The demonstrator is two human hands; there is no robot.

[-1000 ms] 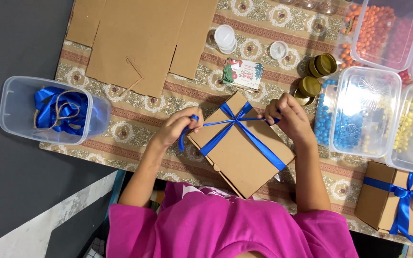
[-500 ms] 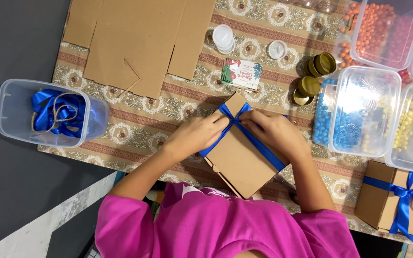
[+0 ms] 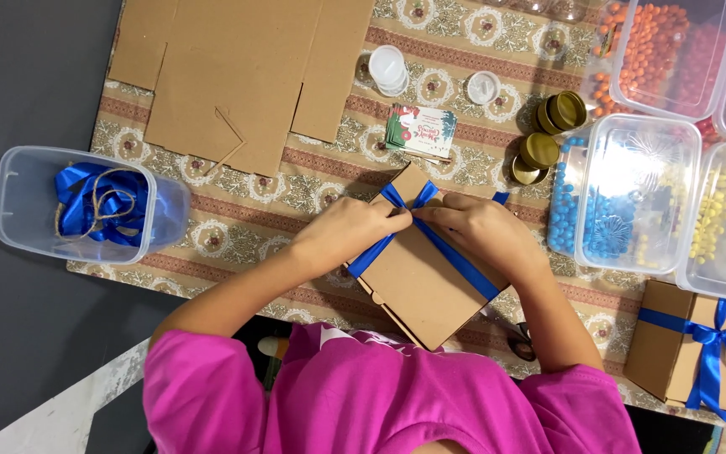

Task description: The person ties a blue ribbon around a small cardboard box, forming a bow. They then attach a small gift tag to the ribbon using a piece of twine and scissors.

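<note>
- Where the grey floor is meeting the table's left edge, a clear tub is sitting, holding coiled blue ribbon and a loop of twine.
- Flat cardboard sheets are lying on the patterned cloth at upper left.
- Left hand is resting on the box, fingers curled narrow and pinching the ribbon at the crossing.
- Box, brown card, is lying tilted at the near edge of the table, between both hands and just above the pink shirt.
- Ribbon, blue, is running crosswise over the lid, its two ends sticking up at the far corner.
- White lids and a small printed card stack are lying beyond the box.
- Right hand is meeting the left at the crossing, fingers bent narrow and gripping the ribbon.
- Gold lids are lying just right of the card stack.
- Tubs of beads are standing at the right: orange, blue, yellow.
- Second box, already tied with a blue bow, is sitting at the lower right corner.
</note>
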